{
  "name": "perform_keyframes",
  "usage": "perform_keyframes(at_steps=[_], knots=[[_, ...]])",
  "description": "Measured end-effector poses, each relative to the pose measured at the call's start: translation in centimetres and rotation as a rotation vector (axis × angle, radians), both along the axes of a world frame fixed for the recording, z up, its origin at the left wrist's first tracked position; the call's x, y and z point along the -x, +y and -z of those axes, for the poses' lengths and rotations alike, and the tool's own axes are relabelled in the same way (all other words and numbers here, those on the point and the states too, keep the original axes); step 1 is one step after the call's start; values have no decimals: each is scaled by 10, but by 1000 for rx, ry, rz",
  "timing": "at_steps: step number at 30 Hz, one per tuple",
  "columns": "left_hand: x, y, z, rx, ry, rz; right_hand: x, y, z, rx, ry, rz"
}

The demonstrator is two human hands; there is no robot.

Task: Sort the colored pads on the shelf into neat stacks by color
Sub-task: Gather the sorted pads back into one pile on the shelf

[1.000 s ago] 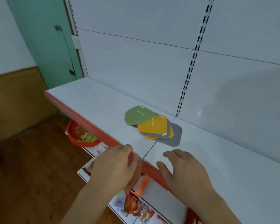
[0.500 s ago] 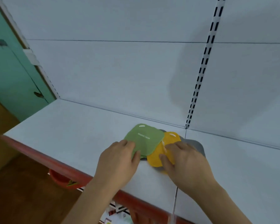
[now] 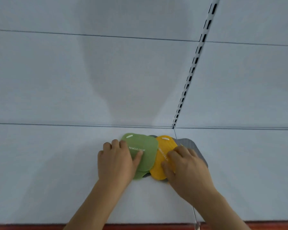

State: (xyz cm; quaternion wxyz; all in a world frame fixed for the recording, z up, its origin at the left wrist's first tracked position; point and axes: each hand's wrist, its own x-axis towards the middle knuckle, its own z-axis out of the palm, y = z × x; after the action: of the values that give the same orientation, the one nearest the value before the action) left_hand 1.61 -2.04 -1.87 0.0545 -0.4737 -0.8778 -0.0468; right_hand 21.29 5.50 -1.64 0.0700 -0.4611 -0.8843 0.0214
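Observation:
A loose pile of pads lies at the back of the white shelf (image 3: 56, 171). A green pad (image 3: 147, 157) printed "REMOVE ODOR" is on top at the left, and a second green edge shows beneath it. A yellow pad (image 3: 166, 145) overlaps to its right, and a grey pad (image 3: 195, 147) sticks out behind and to the right. My left hand (image 3: 115, 163) holds the green pad, thumb on top and fingers at its left edge. My right hand (image 3: 186, 165) grips the yellow pad with bent fingers and covers part of the grey one.
The white back panel rises just behind the pile, with a slotted black-and-white upright (image 3: 189, 77) meeting the shelf seam there. The shelf's red front edge (image 3: 140, 227) runs along the bottom of the view. Bare shelf extends left and right of the pile.
Both hands went from the shelf's red front edge onto the pile. The left now holds the green pad and the right the yellow one. The view moved closer and squarer to the shelf.

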Motion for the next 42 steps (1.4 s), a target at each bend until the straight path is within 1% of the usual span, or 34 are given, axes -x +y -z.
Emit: perform_keyframes(at_steps=[3,6,11,13,17,20,24,29,32,35,38,42], knots=[[5,1,4,-65,-32,31,4,-9,0,12,-7,66],[9,3,7,-148,-111,43,5,-16,-4,47,-34,122],[4,6,-3,-160,-178,110,2,-18,-6,86,-42,159],[6,7,-4,-185,-181,159,2,-16,-7,120,-46,173],[12,8,-1,-166,-162,215,2,-12,-14,170,-59,172],[14,8,1,-229,-112,266,2,-12,-17,198,-38,172],[12,6,-8,-270,-233,334,0,-14,-16,204,-24,176],[20,1,-18,-382,-345,407,2,0,-24,184,-44,164],[31,-1,-17,-379,-449,445,8,16,-33,265,-61,181],[36,-8,-13,-346,-513,423,13,27,-40,324,-92,200],[32,-17,-13,-313,-562,386,17,26,-43,283,-100,181],[30,-22,-14,-275,-565,402,20,11,-42,192,-41,160]])
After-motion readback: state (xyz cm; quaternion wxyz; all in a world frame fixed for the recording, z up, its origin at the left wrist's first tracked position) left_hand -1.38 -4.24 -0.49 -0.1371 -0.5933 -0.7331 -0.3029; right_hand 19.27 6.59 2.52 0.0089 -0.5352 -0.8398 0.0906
